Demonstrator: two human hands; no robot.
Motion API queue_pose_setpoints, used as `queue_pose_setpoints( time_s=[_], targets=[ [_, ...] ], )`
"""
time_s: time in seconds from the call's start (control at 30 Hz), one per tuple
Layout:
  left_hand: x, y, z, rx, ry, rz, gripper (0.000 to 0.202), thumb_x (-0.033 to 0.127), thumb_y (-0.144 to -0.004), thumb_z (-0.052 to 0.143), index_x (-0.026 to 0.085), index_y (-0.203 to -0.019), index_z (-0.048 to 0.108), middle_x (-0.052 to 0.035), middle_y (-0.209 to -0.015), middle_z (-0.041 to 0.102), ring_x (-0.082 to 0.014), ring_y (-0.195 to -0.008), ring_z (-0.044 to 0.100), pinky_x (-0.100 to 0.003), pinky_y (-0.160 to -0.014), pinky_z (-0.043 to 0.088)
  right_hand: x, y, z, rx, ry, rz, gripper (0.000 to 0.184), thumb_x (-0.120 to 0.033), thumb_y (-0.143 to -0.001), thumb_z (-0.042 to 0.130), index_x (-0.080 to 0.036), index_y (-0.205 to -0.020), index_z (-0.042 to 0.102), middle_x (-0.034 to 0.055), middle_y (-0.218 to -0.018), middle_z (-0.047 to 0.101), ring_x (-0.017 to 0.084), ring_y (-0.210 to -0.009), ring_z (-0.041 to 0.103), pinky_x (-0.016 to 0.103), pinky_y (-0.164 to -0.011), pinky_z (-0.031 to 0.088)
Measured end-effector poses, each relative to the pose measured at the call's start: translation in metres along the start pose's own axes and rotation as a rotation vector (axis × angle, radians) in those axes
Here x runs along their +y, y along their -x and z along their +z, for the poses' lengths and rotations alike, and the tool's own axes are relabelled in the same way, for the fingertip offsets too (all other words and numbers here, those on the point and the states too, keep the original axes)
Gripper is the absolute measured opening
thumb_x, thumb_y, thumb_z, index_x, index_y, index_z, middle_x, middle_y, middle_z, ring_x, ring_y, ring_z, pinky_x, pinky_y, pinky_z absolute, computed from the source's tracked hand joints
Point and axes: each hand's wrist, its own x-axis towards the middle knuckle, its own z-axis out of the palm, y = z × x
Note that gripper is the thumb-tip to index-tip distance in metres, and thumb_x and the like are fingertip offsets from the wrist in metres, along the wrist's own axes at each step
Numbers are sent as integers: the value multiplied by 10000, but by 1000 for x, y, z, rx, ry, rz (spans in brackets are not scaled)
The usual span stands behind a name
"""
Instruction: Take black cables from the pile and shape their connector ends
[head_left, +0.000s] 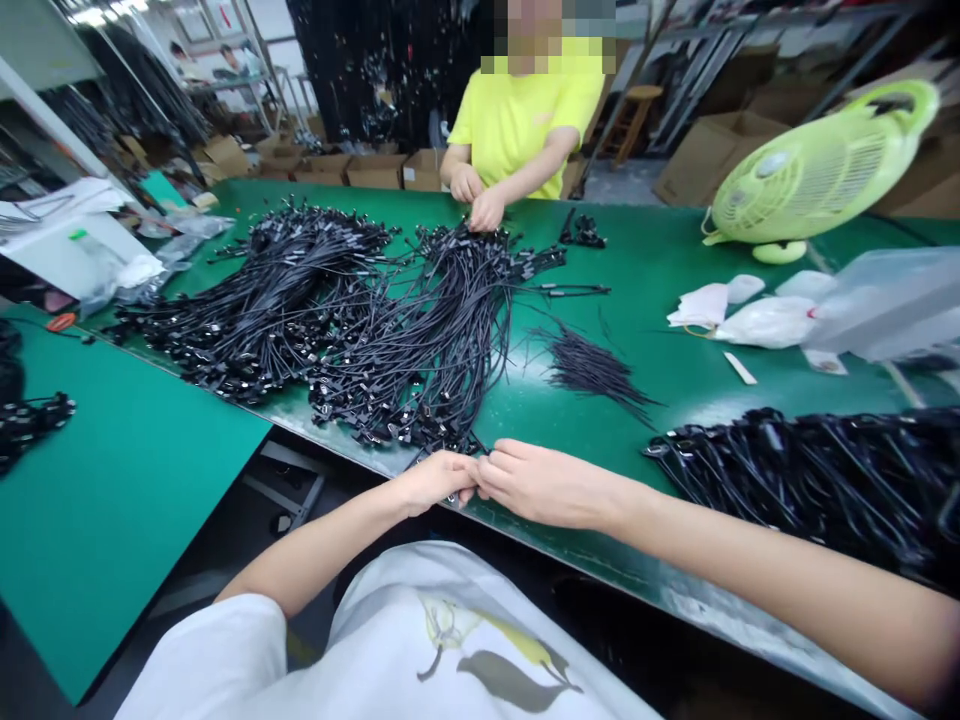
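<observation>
My left hand and my right hand meet at the front edge of the green table. Both are closed, fingertips pressed together around the end of a thin black cable; a small shiny metal bit shows under the left fingers. Most of what they pinch is hidden. Just beyond them lies a heap of black cables with small black and metal end pieces. A second cable heap spreads to its left. Right of the heaps lies a bundle of thin black strips.
Across the table a person in a yellow shirt handles the heap's far end. At right are a green fan, plastic bags and another black cable pile. A second green table stands left, across a gap.
</observation>
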Motion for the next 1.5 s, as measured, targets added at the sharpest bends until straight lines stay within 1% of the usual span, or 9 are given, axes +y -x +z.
queue_pose_setpoints(
  time_s=[0.33,0.47,0.63,0.83,0.97,1.1,1.2,1.33,1.5],
  targets=[
    [-2,-1,8,-51,145,-186,357,472,-596,740,145,-612,598,36,-531,500,-81,-505,398,-247,-508,336,-10,3,-2,-78,126,-66,169,-161,-901,478,-151,-828,630,55,-749,495,197,-690,424,347,-604,285],
    [-5,-4,18,52,124,-103,325,451,-672,682,164,-622,540,48,-525,464,-98,-544,403,-266,-573,332,-14,-1,5,-184,253,-29,158,-157,-830,495,-169,-764,638,61,-665,480,203,-613,393,355,-553,232],
    [5,-14,30,225,124,198,128,259,-750,586,167,-677,535,34,-657,497,-113,-671,389,-266,-663,312,-8,-9,25,-218,335,323,188,-79,-761,446,-161,-680,595,79,-609,476,213,-548,419,368,-538,240],
    [17,-39,31,426,580,302,206,359,-752,617,157,-717,626,-2,-708,566,-141,-721,460,-292,-767,381,6,-22,50,57,-173,959,216,-105,-855,411,-164,-727,575,53,-673,606,170,-598,558,298,-577,329],
    [28,-34,19,343,515,347,276,362,-736,678,159,-920,710,-56,-909,645,-190,-904,539,-336,-926,383,-4,-22,46,377,-577,1229,349,-318,-956,322,-198,-797,608,45,-792,669,181,-744,624,262,-650,421],
    [37,-9,6,327,-110,526,189,243,-806,581,215,-871,756,-59,-1000,552,-208,-1025,477,-370,-1001,342,-5,-6,37,429,-810,1187,394,-430,-935,346,-210,-692,563,22,-676,618,181,-661,585,260,-595,420],
    [31,1,3,208,-564,513,287,162,-812,506,261,-777,774,-35,-899,496,-186,-964,454,-368,-1012,318,-1,4,30,403,-692,1195,382,-395,-935,355,-203,-641,506,6,-615,566,155,-575,519,252,-551,360],
    [22,-11,1,160,-285,320,279,335,-850,515,211,-880,763,-18,-786,516,-165,-819,493,-325,-871,407,-9,-7,21,445,-444,1142,328,-310,-950,357,-199,-693,528,20,-658,578,155,-622,528,256,-598,353],
    [43,-6,-9,225,91,328,794,659,-913,174,120,-717,722,-37,-639,501,-143,-643,475,-297,-699,428,-32,-28,24,353,-581,983,329,-265,-955,341,-201,-697,536,19,-694,618,149,-636,556,249,-609,368]
  ],
)
